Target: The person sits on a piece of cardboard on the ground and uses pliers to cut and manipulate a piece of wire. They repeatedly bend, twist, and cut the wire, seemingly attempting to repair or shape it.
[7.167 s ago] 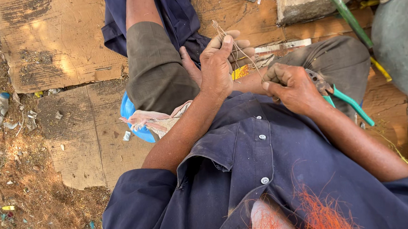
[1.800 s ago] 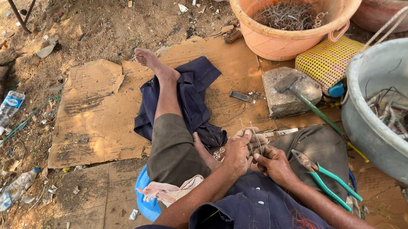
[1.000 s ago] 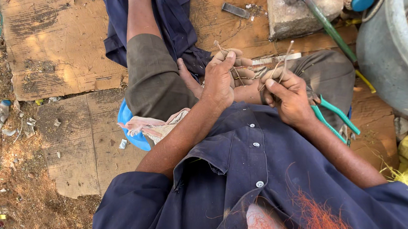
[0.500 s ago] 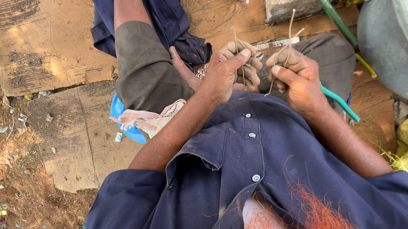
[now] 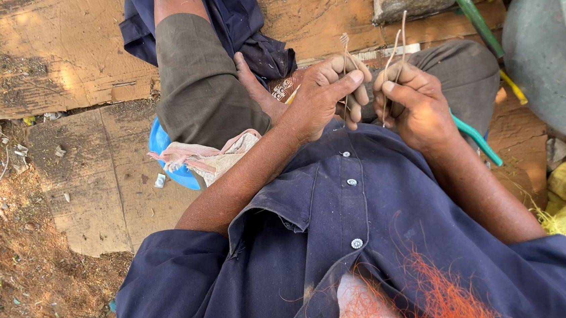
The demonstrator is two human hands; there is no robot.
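I sit on the ground with both hands raised over my lap. My left hand (image 5: pixel 325 92) pinches a thin pale wire strand (image 5: pixel 345 56) that sticks up between its fingers. My right hand (image 5: pixel 417 102) grips two more thin wire strands (image 5: pixel 396 43) pointing upward, close beside the left hand. Green-handled pliers (image 5: pixel 476 137) lie on my right thigh, partly hidden under the right hand. My bare foot (image 5: pixel 256 86) shows just behind the left hand.
Brown cardboard sheets (image 5: pixel 50 33) cover the ground to the left. A grey metal tub (image 5: pixel 560 60) stands at the upper right, a stone block (image 5: pixel 410 1) at the top. A blue object with a pink cloth (image 5: pixel 195 159) lies under my left knee. Litter dots the dirt at left.
My hands have come closer together and lifted the wire strands upright. The camera has tilted down, so the tubs and basket seen earlier are mostly out of view.
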